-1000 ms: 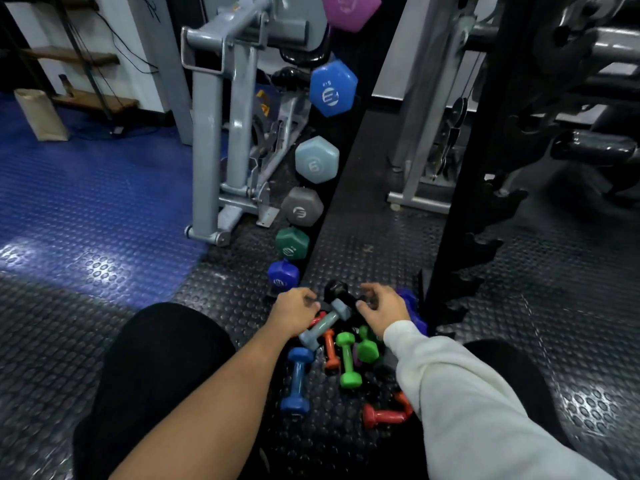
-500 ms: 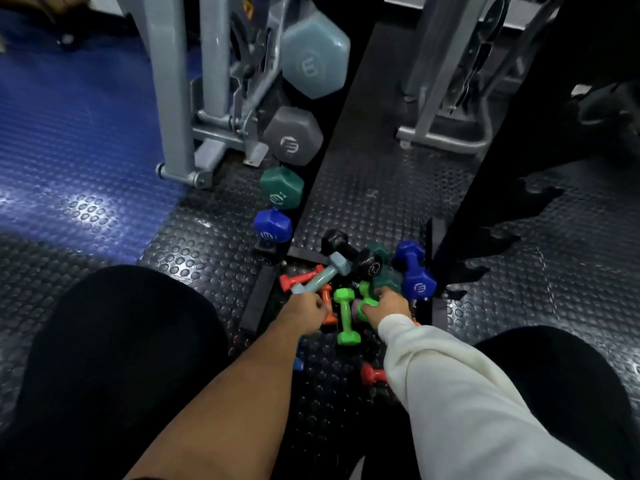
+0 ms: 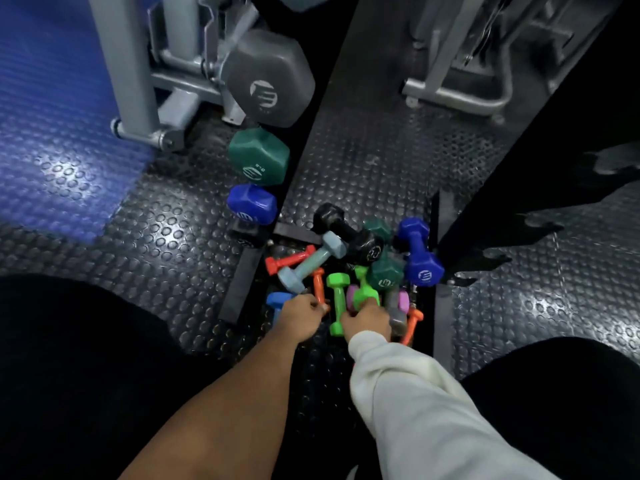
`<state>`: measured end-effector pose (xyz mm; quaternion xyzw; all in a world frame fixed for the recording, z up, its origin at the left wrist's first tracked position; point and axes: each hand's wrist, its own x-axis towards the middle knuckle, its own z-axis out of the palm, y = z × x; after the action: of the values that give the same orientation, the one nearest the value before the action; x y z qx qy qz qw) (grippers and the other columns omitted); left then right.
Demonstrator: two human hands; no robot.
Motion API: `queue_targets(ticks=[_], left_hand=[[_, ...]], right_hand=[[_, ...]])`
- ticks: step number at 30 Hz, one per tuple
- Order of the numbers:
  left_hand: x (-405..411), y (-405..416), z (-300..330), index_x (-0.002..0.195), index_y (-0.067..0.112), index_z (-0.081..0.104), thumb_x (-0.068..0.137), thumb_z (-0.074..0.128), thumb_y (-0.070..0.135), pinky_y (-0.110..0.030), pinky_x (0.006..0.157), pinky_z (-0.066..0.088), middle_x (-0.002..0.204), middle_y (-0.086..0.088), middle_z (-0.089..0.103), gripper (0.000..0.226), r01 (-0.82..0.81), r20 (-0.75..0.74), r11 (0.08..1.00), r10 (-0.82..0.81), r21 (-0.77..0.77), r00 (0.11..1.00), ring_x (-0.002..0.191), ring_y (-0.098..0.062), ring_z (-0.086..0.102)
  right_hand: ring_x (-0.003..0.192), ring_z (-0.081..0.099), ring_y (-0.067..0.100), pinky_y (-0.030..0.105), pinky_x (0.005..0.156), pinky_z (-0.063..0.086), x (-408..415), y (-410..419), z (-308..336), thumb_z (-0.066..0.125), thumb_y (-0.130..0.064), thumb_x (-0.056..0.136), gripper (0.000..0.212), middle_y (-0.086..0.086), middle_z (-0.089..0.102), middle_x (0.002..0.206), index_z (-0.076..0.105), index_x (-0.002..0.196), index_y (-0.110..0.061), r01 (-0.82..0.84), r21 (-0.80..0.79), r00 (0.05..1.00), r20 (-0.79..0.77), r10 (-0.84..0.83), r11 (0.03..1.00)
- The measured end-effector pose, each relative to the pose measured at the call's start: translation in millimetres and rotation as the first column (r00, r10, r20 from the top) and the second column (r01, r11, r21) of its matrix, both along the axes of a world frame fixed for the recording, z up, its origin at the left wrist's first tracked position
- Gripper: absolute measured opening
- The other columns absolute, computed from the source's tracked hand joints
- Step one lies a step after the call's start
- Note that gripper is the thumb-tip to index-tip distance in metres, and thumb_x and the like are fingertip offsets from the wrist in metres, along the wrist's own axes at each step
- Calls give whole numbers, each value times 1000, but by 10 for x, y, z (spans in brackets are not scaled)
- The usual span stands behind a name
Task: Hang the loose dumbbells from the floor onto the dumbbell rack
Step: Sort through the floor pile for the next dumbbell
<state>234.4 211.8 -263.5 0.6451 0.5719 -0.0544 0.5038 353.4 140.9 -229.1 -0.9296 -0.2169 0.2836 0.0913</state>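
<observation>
Loose dumbbells (image 3: 349, 268): heaped on the studded black floor (image 3: 374, 168), between the two uprights of the dumbbell rack (image 3: 540, 140).
- Black dumbbell (image 3: 349, 233): rear of heap, lying across a pale grey-blue dumbbell (image 3: 311, 263).
- Blue dumbbell (image 3: 417, 252): heap's right edge, just beside the rack's right upright.
- Dark green dumbbell (image 3: 384, 271): left of the blue one.
- Hung on the rack's left side, top down: grey (image 3: 266, 77), green (image 3: 258, 155), blue (image 3: 251, 204).

Left hand (image 3: 301, 317): fingers curled at an orange dumbbell (image 3: 318, 285); hold unclear.
Right hand (image 3: 367, 318): grasping a bright green dumbbell (image 3: 363, 289); a second green dumbbell (image 3: 337, 303) lies between the hands.
</observation>
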Motion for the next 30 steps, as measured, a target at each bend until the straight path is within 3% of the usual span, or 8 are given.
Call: queue_targets(ticks=[5,9,15,20,26,30], left_hand=[[186,174,-143,113,13,74,97,67,33,-42,90,56,107,-15,75,26,-33,11,987,32,157,999,105,-37,68],[429,308,-226,124,13,70,97,66,33,-41,98,53,120,-14,72,33,87,-1,969,-89,231,996,115,-35,65],[634,490,-391,148,15,55,98,66,37,-43,114,43,145,-12,60,56,151,9,977,-154,149,988,136,-33,54],[436,439,-541,149,18,53,98,67,36,-38,108,47,138,-11,63,55,144,-1,984,-144,107,990,128,-31,59],[352,357,-615,140,12,52,97,67,38,-46,102,50,124,-18,65,52,110,-54,992,-106,64,993,118,-39,62],[333,324,-547,160,28,33,96,70,40,-47,108,48,142,-10,61,75,48,42,996,-51,79,998,125,-33,61]], right_hand=[[109,64,36,37,83,50,-69,-50,-307,74,-42,80,52,14,66,117,57,121,-13,72,-118,993,-88,-82,990],[108,65,36,38,90,52,-114,-69,-514,72,-47,79,51,14,68,117,61,117,-15,176,-159,970,-143,-199,972],[114,64,34,34,89,47,-77,49,-740,78,-51,78,64,14,67,122,58,125,-12,254,-184,926,-239,-294,950],[107,67,32,29,77,43,-25,131,-809,81,-43,77,51,14,70,116,68,113,-10,306,-219,883,-298,-362,926],[110,65,32,29,79,41,-39,175,-704,72,-46,78,51,12,70,116,70,117,-13,413,-207,820,-340,-461,887],[114,65,32,29,88,46,-78,59,-615,70,-40,82,42,10,71,118,71,117,-16,386,-198,831,-350,-433,901]])
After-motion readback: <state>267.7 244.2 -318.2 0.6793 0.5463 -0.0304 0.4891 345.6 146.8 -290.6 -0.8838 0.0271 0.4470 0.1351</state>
